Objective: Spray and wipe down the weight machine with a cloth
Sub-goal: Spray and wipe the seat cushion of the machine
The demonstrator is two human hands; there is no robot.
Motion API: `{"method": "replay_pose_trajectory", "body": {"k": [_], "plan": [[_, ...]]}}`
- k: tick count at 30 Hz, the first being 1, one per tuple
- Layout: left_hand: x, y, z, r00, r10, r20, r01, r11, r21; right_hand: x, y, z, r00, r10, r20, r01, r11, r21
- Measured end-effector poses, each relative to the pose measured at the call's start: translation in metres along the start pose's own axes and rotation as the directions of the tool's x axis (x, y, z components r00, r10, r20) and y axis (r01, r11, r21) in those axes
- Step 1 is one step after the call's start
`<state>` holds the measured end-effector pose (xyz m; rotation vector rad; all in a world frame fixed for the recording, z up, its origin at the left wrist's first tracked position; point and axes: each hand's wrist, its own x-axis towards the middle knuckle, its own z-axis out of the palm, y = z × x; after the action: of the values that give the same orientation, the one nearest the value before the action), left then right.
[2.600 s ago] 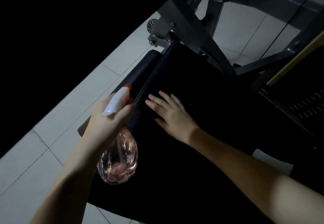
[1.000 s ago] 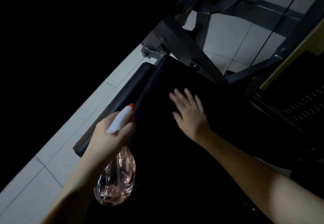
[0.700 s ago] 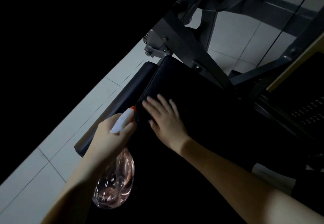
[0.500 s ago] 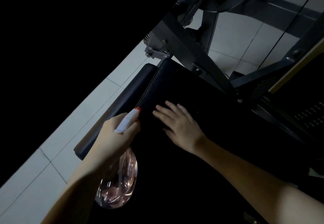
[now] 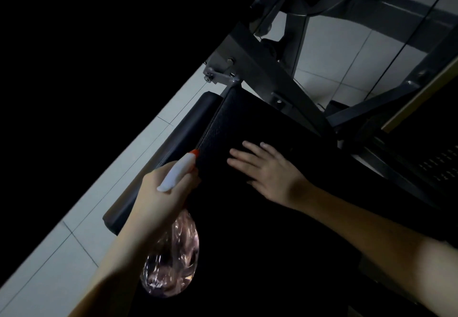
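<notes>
The weight machine's black padded seat (image 5: 247, 118) fills the middle of the view, dark and textured. My right hand (image 5: 270, 173) lies flat on it with the fingers straight and spread, pointing to the upper left. In this dim light I can make out no cloth under the palm. My left hand (image 5: 161, 200) grips the neck of a clear spray bottle (image 5: 173, 267) holding pinkish liquid. Its white trigger head with an orange tip points at the pad's left edge, just left of my right hand.
A black roller pad (image 5: 173, 148) runs along the seat's left side. Grey steel frame bars and a bolted bracket (image 5: 272, 73) rise behind the seat. A perforated metal panel (image 5: 438, 165) is at the right. Pale floor tiles (image 5: 49, 254) show at lower left; the upper left is black.
My right hand has slid back and forth across the pad, toward the left edge and then back right. My left hand has kept hold of the bottle, nearly still.
</notes>
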<state>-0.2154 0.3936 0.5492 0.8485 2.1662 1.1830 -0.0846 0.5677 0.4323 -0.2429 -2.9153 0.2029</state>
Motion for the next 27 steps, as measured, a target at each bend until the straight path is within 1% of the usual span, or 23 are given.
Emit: {"method": "replay_pose_trajectory", "body": {"k": [1, 2, 3, 4, 6, 7, 8, 9, 10, 11, 12, 14, 15, 16, 17, 18, 19, 21, 23, 24, 25, 26, 27], "plan": [[0.0, -0.001, 0.0, 1.0, -0.002, 0.008, 0.002, 1.0, -0.012, 0.005, 0.009, -0.003, 1.0, 0.025, 0.009, -0.025, 1.0, -0.008], [0.001, -0.001, 0.0, 1.0, -0.005, 0.007, 0.005, 1.0, -0.016, 0.013, 0.014, -0.006, 0.995, 0.099, 0.028, -0.099, 0.995, 0.009], [0.001, -0.001, -0.001, 1.0, -0.008, 0.003, 0.008, 1.0, -0.016, 0.023, 0.017, -0.008, 0.977, 0.21, 0.034, -0.211, 0.976, 0.052], [0.002, 0.0, -0.001, 1.0, -0.004, 0.003, 0.004, 1.0, -0.008, 0.035, 0.017, -0.011, 0.939, 0.343, 0.037, -0.345, 0.932, 0.11], [0.003, 0.001, -0.003, 1.0, 0.015, 0.016, -0.015, 1.0, 0.018, 0.064, 0.01, -0.016, 0.81, 0.586, 0.007, -0.572, 0.789, 0.223], [0.003, 0.001, -0.003, 1.0, 0.023, 0.013, -0.023, 0.999, 0.022, 0.077, 0.003, -0.017, 0.752, 0.66, -0.009, -0.633, 0.725, 0.273], [0.004, 0.001, -0.003, 1.0, 0.024, 0.008, -0.024, 1.0, 0.02, 0.086, -0.005, -0.017, 0.725, 0.688, -0.02, -0.651, 0.694, 0.307], [0.004, 0.001, -0.003, 1.0, 0.023, -0.002, -0.023, 1.0, 0.011, 0.09, -0.015, -0.013, 0.746, 0.666, -0.022, -0.627, 0.713, 0.314], [0.004, 0.0, -0.002, 1.0, 0.022, -0.007, -0.022, 1.0, 0.004, 0.089, -0.024, -0.009, 0.813, 0.581, -0.025, -0.549, 0.78, 0.301], [0.004, 0.0, -0.001, 1.0, 0.021, -0.01, -0.021, 1.0, -0.004, 0.082, -0.032, -0.005, 0.899, 0.436, -0.04, -0.411, 0.872, 0.268], [0.004, 0.001, 0.0, 1.0, 0.016, -0.016, -0.016, 1.0, -0.011, 0.072, -0.036, -0.001, 0.961, 0.272, -0.049, -0.255, 0.942, 0.219], [0.005, 0.002, 0.001, 0.999, -0.001, -0.033, 0.001, 1.0, -0.02, 0.052, -0.027, -0.001, 0.999, 0.042, -0.033, -0.037, 0.988, 0.153], [0.006, 0.002, 0.002, 1.0, -0.009, -0.03, 0.008, 1.0, -0.024, 0.046, -0.017, -0.002, 1.0, -0.017, -0.014, 0.018, 0.993, 0.115], [0.006, 0.002, 0.002, 1.0, -0.01, -0.015, 0.01, 1.0, -0.022, 0.044, -0.006, -0.006, 1.0, -0.026, 0.015, 0.025, 0.997, 0.077], [0.006, 0.002, 0.002, 1.0, -0.004, 0.009, 0.005, 1.0, -0.021, 0.046, 0.004, -0.01, 0.999, 0.011, 0.053, -0.014, 0.999, 0.048], [0.006, 0.001, 0.002, 1.0, -0.004, 0.025, 0.004, 1.0, -0.027, 0.05, 0.014, -0.013, 0.99, 0.102, 0.096, -0.105, 0.994, 0.033], [0.006, 0.001, 0.001, 0.999, -0.014, 0.031, 0.015, 0.999, -0.042, 0.058, 0.024, -0.017, 0.971, 0.22, 0.096, -0.224, 0.974, 0.025], [0.007, -0.001, -0.001, 1.0, -0.014, 0.023, 0.015, 0.999, -0.044, 0.08, 0.038, -0.024, 0.903, 0.428, 0.047, -0.43, 0.896, 0.108], [0.008, -0.002, -0.003, 1.0, 0.0, 0.003, 0.0, 1.0, -0.015, 0.107, 0.04, -0.027, 0.807, 0.589, 0.045, -0.581, 0.777, 0.241], [0.009, -0.002, -0.003, 1.0, 0.003, -0.004, -0.003, 1.0, -0.024, 0.117, 0.036, -0.028, 0.773, 0.633, 0.046, -0.619, 0.735, 0.277], [0.009, -0.002, -0.003, 1.0, -0.001, -0.003, 0.001, 0.999, -0.05, 0.123, 0.031, -0.026, 0.767, 0.64, 0.037, -0.621, 0.728, 0.292], [0.009, -0.002, -0.003, 1.0, -0.003, 0.0, 0.003, 0.998, -0.07, 0.123, 0.025, -0.026, 0.797, 0.604, 0.019, -0.583, 0.761, 0.286], [0.008, -0.001, -0.003, 1.0, -0.003, 0.001, 0.003, 0.997, -0.074, 0.119, 0.02, -0.025, 0.848, 0.529, 0.002, -0.511, 0.818, 0.263]]}}
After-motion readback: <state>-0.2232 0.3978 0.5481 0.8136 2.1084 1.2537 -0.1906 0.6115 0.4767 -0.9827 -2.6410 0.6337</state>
